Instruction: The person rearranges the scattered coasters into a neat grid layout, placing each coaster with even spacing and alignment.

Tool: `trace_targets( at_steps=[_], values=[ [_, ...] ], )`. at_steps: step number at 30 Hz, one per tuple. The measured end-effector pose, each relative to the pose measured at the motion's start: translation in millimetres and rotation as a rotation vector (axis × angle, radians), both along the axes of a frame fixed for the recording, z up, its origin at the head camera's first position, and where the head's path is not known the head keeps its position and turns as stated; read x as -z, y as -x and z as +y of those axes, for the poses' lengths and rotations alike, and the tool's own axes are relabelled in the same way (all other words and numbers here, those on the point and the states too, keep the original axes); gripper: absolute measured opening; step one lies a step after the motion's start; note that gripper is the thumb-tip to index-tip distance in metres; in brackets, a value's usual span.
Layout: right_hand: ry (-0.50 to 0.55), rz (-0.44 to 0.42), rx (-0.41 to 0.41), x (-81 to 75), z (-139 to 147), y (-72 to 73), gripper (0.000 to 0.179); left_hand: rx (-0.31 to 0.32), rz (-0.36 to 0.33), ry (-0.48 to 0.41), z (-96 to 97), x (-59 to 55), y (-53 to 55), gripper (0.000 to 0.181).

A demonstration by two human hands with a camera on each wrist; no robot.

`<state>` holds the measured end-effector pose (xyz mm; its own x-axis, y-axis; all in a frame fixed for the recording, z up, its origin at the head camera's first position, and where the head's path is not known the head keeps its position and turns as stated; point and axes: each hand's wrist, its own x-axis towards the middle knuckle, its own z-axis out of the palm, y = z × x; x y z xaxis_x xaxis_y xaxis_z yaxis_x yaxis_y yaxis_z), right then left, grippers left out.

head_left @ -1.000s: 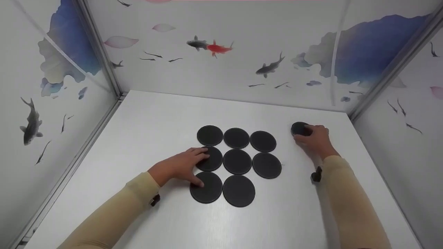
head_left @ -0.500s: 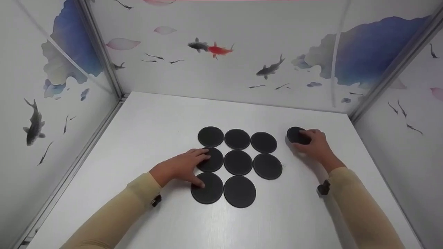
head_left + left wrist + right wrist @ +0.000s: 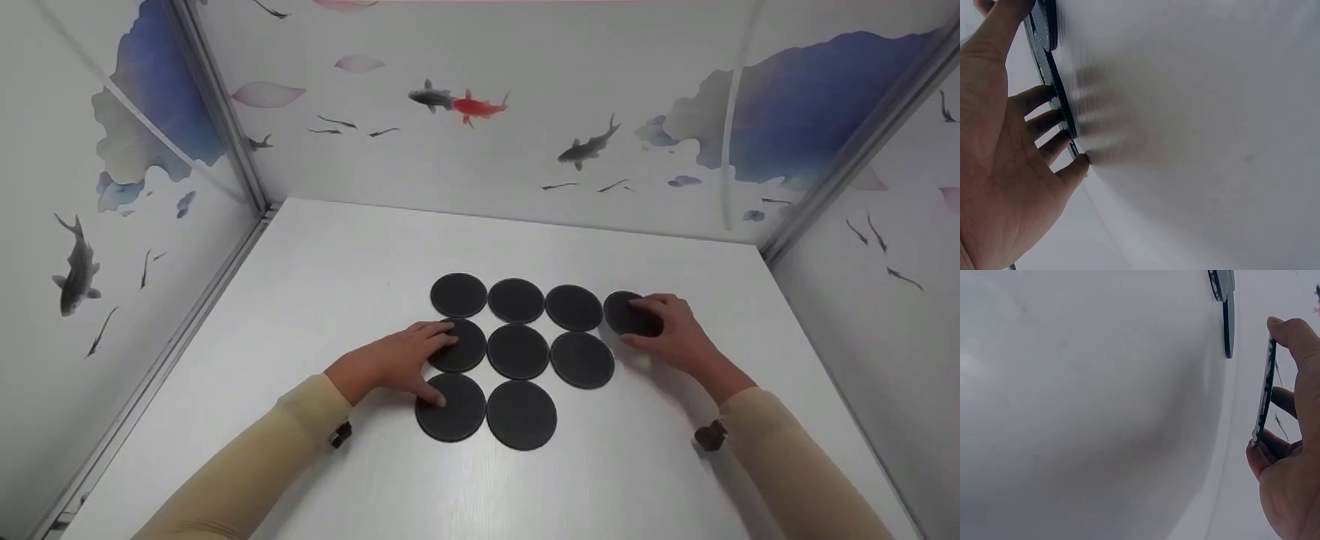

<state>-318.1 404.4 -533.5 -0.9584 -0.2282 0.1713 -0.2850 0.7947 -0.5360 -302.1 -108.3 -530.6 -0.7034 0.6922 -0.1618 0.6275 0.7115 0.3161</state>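
Observation:
My right hand (image 3: 679,330) grips a round black coaster (image 3: 625,311) by opposite edges, thumb on the near side and fingers on the far side. It is right beside the right end of the back row in the head view. In the right wrist view, this coaster (image 3: 1265,394) is tilted above the table, its lower face marked in black and white. My left hand (image 3: 390,364) is spread, fingertips resting on the left coaster (image 3: 465,351) of the middle row and thumb on the front left coaster (image 3: 456,416).
Several like coasters lie flat in close rows on the white table (image 3: 337,480), such as the centre coaster (image 3: 517,351) and the front right one (image 3: 522,416). White panels with printed fish enclose the table; the back wall (image 3: 337,165) rises along its far edge.
My right hand has carried its coaster leftward and nearer, from the far right side to beside the back row. My left hand has stayed in place on the left coasters.

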Motion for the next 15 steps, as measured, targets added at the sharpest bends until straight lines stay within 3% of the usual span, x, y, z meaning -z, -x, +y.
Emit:
trace_targets(
  at_steps=[15],
  values=[
    [-0.008,-0.015,-0.134,0.0,-35.3,-47.6,0.074,-0.004,-0.011,0.004,0.7,-3.3,-0.8,0.109]
  ],
)
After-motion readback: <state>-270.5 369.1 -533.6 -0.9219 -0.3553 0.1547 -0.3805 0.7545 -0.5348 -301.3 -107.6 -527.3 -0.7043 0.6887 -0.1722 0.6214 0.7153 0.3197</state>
